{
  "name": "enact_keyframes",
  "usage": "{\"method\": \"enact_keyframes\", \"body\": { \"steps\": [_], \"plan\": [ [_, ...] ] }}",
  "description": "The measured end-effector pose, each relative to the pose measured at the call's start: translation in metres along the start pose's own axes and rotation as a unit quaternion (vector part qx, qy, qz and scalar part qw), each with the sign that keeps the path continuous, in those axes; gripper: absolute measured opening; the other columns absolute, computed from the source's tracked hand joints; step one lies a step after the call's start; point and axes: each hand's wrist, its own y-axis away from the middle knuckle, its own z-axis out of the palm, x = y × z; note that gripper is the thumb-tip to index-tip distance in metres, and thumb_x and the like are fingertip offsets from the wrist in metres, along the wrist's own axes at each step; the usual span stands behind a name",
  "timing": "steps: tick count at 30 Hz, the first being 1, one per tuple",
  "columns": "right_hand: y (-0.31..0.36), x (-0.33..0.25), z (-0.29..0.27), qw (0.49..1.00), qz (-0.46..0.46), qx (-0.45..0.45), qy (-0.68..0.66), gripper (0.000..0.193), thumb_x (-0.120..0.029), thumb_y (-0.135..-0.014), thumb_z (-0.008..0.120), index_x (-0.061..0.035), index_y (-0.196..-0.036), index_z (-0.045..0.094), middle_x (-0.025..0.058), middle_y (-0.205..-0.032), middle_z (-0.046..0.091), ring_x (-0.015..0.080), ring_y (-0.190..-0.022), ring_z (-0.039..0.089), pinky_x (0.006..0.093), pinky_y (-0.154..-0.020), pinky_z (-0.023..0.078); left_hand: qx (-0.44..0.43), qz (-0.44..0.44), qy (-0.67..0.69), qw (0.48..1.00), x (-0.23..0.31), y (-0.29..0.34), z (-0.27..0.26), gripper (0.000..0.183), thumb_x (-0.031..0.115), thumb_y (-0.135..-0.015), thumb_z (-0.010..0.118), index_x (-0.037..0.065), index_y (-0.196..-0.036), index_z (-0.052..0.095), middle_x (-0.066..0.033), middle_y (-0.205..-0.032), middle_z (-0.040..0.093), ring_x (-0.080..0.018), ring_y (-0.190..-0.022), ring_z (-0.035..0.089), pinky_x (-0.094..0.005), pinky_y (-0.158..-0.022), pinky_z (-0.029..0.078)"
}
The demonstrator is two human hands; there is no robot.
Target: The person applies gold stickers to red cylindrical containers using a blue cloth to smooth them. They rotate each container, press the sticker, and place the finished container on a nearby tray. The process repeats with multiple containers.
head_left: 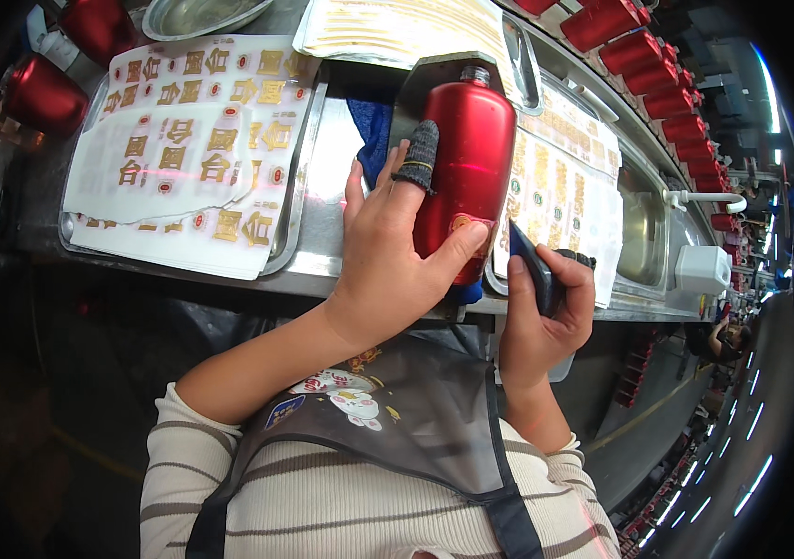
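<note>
A shiny red bottle (473,140) with a bare threaded neck lies in front of me, its neck pointing away. My left hand (383,244) holds it from the left side, a grey knitted finger cover on one finger. The left thumb presses on a small red and gold label (464,224) near the bottle's base. In my right hand (546,326) is a dark flat scraper (533,270), pinched between thumb and fingers, its tip close to the bottle's lower right side. A dark cover sits on one right finger too. Under the bottle shows a blue cloth (371,130).
Left is a metal tray (287,244) with sheets of gold decals (183,158); more decal sheets (560,186) lie right. Beyond are a metal bowl (201,17), a sink (644,238) with a white tap (709,199), a white jug (702,269) and rows of red bottles (634,56).
</note>
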Motion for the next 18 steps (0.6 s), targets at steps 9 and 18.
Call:
{"method": "enact_keyframes", "body": {
  "steps": [9,18],
  "plan": [
    [0.007,-0.013,0.018,0.973,-0.193,-0.081,0.095,0.033,0.012,-0.072,0.080,-0.0007,-0.100,0.068,0.0094,-0.097,0.065,0.0174,-0.085,0.063,0.0261,-0.075,0.050,0.009,-0.046,0.126,0.991,0.002,0.001,-0.004,0.038,0.024,-0.086,0.072,-0.001,-0.113,0.061,-0.0167,-0.106,0.067,-0.0367,-0.101,0.058,-0.0559,-0.114,0.021],
    [-0.011,0.007,0.002,0.998,-0.062,-0.015,0.005,0.027,0.011,-0.078,0.076,0.0018,-0.103,0.069,0.0069,-0.093,0.064,0.0127,-0.078,0.060,0.0233,-0.070,0.048,0.045,-0.008,0.095,0.994,-0.005,-0.007,0.006,0.037,0.030,-0.085,0.075,0.002,-0.105,0.062,-0.0123,-0.094,0.071,-0.0331,-0.084,0.064,-0.0534,-0.111,0.025]
  ]
}}
